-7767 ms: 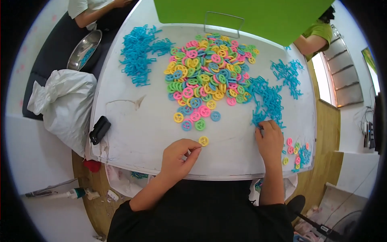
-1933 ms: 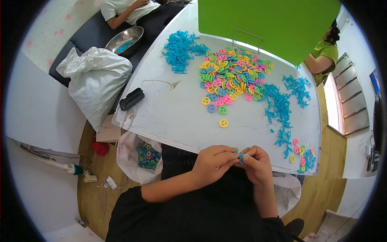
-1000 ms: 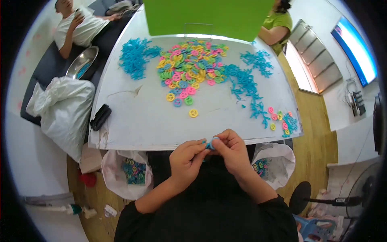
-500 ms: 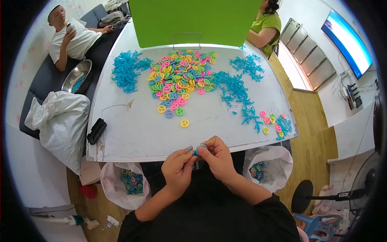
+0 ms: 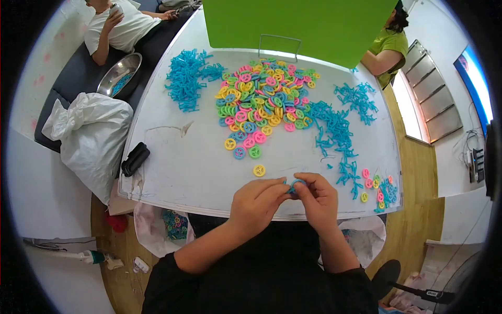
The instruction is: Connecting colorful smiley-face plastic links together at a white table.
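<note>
Blue wheel point(image 5: 298, 183), head view: lower middle of frame, between both hands, just over the near edge of the table point(image 5: 172, 165). Table white, scuffed, dark marks at lower left. Green panel point(image 5: 298, 26) at top centre, wire loop point(image 5: 281, 36) in front. Big heap of pink, yellow, green and blue wheels point(image 5: 261, 97) at centre; one yellow wheel point(image 5: 259, 170) lies apart, near left hand. Teal clip piles at upper left point(image 5: 184, 78), right of centre point(image 5: 334, 128) and upper right point(image 5: 357, 99); small mixed cluster point(image 5: 384, 193) at lower right. Black object point(image 5: 135, 159) at left edge of table. Dark sofa point(image 5: 70, 73) and person in white top point(image 5: 123, 26), upper left; person in green top point(image 5: 391, 49), upper right. Wood floor point(image 5: 421, 209), right.

Wheel is small, round, mostly covered by fingers; teal piece point(image 5: 291, 190) against it, exact fit unclear. Right hand point(image 5: 319, 204): thumb and fingers clamped on wheel. Left hand point(image 5: 259, 205): fingers pinched together on teal piece.

Metal bowl point(image 5: 130, 65) on sofa, upper left: teal pieces inside. White sack point(image 5: 97, 138), left: contents hidden. White bag point(image 5: 148, 230), below table at lower left: mixed coloured pieces inside. Second white bag point(image 5: 371, 238), lower right: partly blocked by right forearm.
</note>
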`<state>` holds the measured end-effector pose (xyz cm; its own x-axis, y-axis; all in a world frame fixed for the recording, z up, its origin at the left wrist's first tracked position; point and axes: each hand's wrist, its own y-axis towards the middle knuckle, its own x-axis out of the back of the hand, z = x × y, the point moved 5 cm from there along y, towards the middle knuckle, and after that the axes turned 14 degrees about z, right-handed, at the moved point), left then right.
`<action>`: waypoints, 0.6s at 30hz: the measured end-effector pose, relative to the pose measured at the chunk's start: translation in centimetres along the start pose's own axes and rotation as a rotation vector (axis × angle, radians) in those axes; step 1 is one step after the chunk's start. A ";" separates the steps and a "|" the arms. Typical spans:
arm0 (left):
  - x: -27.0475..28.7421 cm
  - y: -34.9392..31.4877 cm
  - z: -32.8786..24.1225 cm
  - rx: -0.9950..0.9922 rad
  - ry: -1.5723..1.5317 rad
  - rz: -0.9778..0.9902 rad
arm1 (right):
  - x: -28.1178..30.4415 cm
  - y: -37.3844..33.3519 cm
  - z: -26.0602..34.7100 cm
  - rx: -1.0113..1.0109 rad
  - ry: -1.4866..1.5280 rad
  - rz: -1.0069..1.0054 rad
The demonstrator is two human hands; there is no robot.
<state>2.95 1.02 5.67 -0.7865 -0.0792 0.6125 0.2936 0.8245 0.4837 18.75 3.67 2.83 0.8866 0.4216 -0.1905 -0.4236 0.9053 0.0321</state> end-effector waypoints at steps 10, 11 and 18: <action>-0.7 3.6 2.4 -0.049 -0.038 0.231 | 2.9 2.0 0.0 0.000 -0.111 0.109; -0.8 3.6 2.8 -0.015 -0.060 0.227 | 2.6 2.0 0.9 0.081 -0.215 0.164; -0.8 3.2 4.4 0.051 -0.140 0.273 | 2.7 2.5 1.1 0.029 -0.529 0.298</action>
<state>2.15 6.23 3.94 -0.7504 0.2243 0.6217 0.4796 0.8320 0.2788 20.27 7.15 3.47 0.7058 0.6193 0.3440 -0.6693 0.7420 0.0375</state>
